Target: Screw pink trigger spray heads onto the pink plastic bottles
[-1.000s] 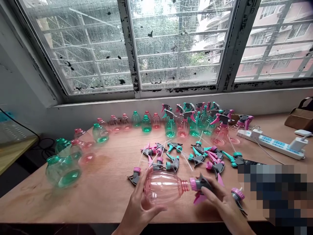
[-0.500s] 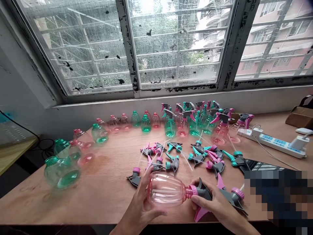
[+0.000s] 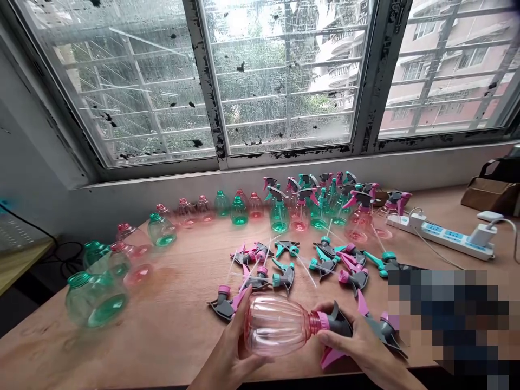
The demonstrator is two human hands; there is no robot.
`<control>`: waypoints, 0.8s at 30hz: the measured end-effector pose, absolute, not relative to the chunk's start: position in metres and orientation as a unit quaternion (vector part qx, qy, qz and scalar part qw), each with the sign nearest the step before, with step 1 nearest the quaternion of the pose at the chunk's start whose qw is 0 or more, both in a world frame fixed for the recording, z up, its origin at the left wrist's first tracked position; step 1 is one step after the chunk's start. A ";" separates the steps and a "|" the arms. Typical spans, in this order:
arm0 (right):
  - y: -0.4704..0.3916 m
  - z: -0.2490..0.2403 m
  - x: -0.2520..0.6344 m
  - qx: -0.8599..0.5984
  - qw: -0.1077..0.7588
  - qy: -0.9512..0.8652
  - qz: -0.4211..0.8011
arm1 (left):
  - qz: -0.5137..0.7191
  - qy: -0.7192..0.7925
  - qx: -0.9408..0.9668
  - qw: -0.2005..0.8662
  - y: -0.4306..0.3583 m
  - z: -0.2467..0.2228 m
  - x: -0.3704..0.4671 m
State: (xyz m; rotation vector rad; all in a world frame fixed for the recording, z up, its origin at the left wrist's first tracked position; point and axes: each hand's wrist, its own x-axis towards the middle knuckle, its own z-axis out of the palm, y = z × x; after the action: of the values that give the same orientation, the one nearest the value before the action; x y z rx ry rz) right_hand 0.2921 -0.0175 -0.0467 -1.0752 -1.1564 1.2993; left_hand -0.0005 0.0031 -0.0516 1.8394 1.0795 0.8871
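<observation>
A clear pink bottle lies sideways above the table's front edge, its neck pointing right. My left hand is wrapped round the bottle's base, thumb below and fingers above. At the neck, my right hand grips a grey and pink spray head, whose pink collar sits against the bottle's threads. Its pink trigger hangs below my right fingers. Several loose spray heads in grey, pink and teal lie just beyond the bottle, many with thin white tubes. Another grey and pink spray head lies beside my right wrist.
Open green and pink bottles curve along the left and back of the wooden table. Bottles with spray heads stand at the back right. A white power strip with cables and a brown box are at the right.
The view has shifted slightly, so the tabletop items appear a little further left. Both hands keep their hold on the bottle and spray head, and the bottle sits slightly lower in view.
</observation>
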 end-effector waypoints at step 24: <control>-0.019 -0.044 0.292 -0.436 0.502 -0.499 0.556 | 0.333 0.358 0.699 0.522 -0.002 -0.045 0.002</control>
State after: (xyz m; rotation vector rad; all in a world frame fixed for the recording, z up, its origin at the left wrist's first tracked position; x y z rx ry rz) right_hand 0.2922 -0.0188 -0.0437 -1.0523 -1.2049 1.3430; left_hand 0.0023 -0.0021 -0.0450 1.6743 0.8583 0.7965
